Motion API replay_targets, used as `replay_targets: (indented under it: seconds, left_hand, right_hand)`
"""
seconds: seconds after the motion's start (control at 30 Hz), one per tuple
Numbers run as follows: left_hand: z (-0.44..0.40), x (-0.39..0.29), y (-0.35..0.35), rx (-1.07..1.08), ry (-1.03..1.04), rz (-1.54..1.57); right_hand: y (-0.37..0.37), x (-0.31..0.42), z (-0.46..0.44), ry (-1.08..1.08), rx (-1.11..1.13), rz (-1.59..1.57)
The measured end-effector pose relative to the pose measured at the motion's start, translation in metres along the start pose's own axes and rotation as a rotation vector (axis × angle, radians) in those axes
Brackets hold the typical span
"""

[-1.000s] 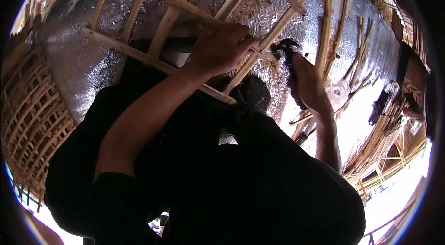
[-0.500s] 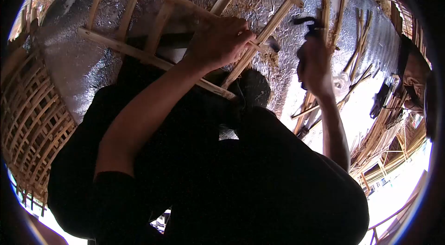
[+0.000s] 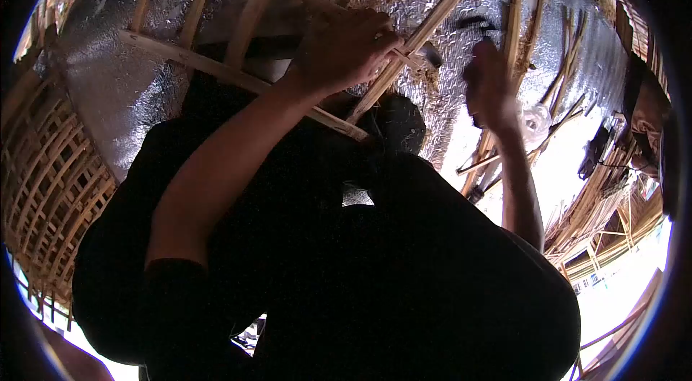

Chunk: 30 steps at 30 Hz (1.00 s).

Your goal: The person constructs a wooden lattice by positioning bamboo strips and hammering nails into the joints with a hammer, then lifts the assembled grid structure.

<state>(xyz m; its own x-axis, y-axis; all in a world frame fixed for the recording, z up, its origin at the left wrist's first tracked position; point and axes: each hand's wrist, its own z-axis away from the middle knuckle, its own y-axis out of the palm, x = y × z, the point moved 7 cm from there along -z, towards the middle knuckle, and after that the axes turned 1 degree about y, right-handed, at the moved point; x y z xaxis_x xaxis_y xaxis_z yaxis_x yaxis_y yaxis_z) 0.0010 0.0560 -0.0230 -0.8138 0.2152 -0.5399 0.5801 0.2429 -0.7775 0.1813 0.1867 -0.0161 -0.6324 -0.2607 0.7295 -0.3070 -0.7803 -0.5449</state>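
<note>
My left hand (image 3: 344, 51) is closed at the near side of a bamboo lattice (image 3: 194, 59), its thumb and fingers pinching the end of a thin bamboo strip (image 3: 408, 59) across a diagonal slat (image 3: 438, 15). Just to the right, my right hand (image 3: 493, 89) is wrapped around the handle of a hammer, slightly blurred. The dark hammer head (image 3: 477, 23) is raised above that fist, apart from the slat. A small dark rounded object (image 3: 432, 54) lies just beyond the strip's end. Fingers hide part of the strip.
Silvery foil sheeting (image 3: 108, 107) lies under the lattice. Loose bamboo strips (image 3: 568, 56) and a clear roll (image 3: 535, 123) are on the right. A woven bamboo panel (image 3: 54, 186) curves along the left. My dark-clothed knees fill the lower middle.
The lattice and my left hand sit slightly higher in view. My right hand and the hammer have shifted only a little; the left hand keeps its pinch on the strip.
</note>
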Motion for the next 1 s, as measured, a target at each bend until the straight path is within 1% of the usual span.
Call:
replay_targets:
  seconds: [0.03,0.1,0.13,0.17,0.2,0.3,0.33,0.37,0.4,0.43,0.47,0.53,0.57,0.6,0.63,0.67,0.73,0.77,0.8,0.83,0.9,0.93,1.0]
  left_hand:
    - [-0.005,0.003,0.0,-0.002,0.008,-0.022]
    - [-0.006,0.003,0.003,-0.01,0.028,-0.004]
    - [-0.011,0.004,-0.001,-0.012,0.008,-0.007]
    - [-0.009,0.0,-0.001,0.005,-0.015,0.014]
    - [-0.007,0.005,0.004,0.007,0.012,0.023]
    - [-0.002,-0.002,-0.003,0.08,-0.001,-0.112]
    - [-0.007,-0.003,-0.007,0.005,0.03,-0.057]
    - [-0.01,0.005,-0.003,-0.005,0.029,-0.03]
    - [-0.009,0.007,0.006,-0.005,0.02,0.013]
    - [-0.005,0.007,0.009,-0.004,0.008,0.047]
    - [-0.007,0.006,0.004,0.011,-0.017,0.012]
    - [-0.005,-0.004,-0.001,0.03,0.009,-0.012]
    - [-0.005,-0.003,-0.001,0.034,0.011,-0.04]
    - [-0.004,0.0,0.001,-0.019,0.028,-0.039]
    - [-0.002,-0.001,0.001,0.003,0.015,-0.031]
    - [-0.001,0.0,0.001,0.017,-0.002,-0.032]
    - [-0.003,-0.002,0.003,0.011,0.01,0.001]
    - [-0.002,-0.001,0.006,-0.008,0.029,0.032]
    - [-0.005,0.0,0.005,-0.024,0.035,0.056]
    - [-0.004,0.001,0.005,-0.02,0.015,0.045]
    - [-0.002,0.002,0.004,-0.01,-0.024,0.012]
    - [0.0,0.0,0.004,-0.005,-0.005,0.02]
    - [-0.005,-0.001,0.002,-0.015,0.039,0.033]
  right_hand:
    - [0.014,0.01,0.002,0.126,0.109,0.09]
    - [0.0,0.037,-0.004,0.515,0.42,0.285]
    - [-0.006,0.025,-0.008,0.097,0.201,0.231]
    - [-0.015,0.014,0.001,-0.322,-0.031,0.276]
    - [-0.01,-0.004,0.003,-0.197,-0.02,0.218]
    - [0.015,0.018,-0.006,0.224,0.261,0.264]
    - [-0.004,0.038,-0.008,0.027,0.217,0.322]
    - [-0.018,0.033,-0.006,-0.09,0.127,0.16]
    - [-0.019,0.016,-0.003,-0.16,0.039,0.021]
    - [-0.012,0.0,-0.001,-0.121,-0.051,0.042]
    - [0.004,-0.016,0.004,-0.026,-0.1,0.152]
    - [0.022,0.001,-0.001,0.173,0.15,-0.015]
    - [0.0,0.017,-0.009,-0.064,0.155,-0.195]
    - [-0.024,0.032,-0.014,-0.3,0.2,-0.382]
    - [-0.013,0.016,-0.009,-0.018,0.272,-0.501]
    - [-0.004,-0.001,0.002,0.274,0.298,-0.621]
    - [0.015,-0.015,0.008,0.151,0.06,-0.125]
    - [0.004,-0.014,0.013,0.181,0.101,-0.013]
    - [-0.011,0.0,0.01,0.151,0.119,-0.067]
    - [-0.017,-0.001,0.01,0.142,0.106,-0.148]
    - [0.004,-0.009,0.01,0.154,0.158,-0.19]
    - [0.015,-0.008,0.011,0.15,0.198,-0.189]
    - [-0.006,-0.013,0.007,0.343,0.221,-0.234]
